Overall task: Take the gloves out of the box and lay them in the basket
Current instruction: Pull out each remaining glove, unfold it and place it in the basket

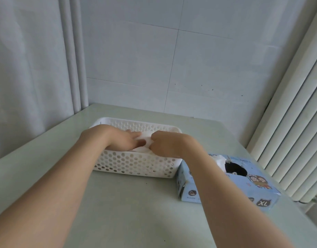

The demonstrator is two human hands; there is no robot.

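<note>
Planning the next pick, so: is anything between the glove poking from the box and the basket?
Nothing visible blocks it. The poking glove sits in the open top of the box, close beside the basket. Inside the basket, the left hand presses and the right hand grips the laid gloves.

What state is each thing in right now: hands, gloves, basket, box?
basket: upright on the table, holding the gloves.
gloves: white, bunched in the basket under both hands.
left hand: fingers straight, pressing on the gloves.
right hand: fingers curled, pinching the gloves.
box: on the table, top opening open.
spare glove: sticking out of the box opening.
</note>
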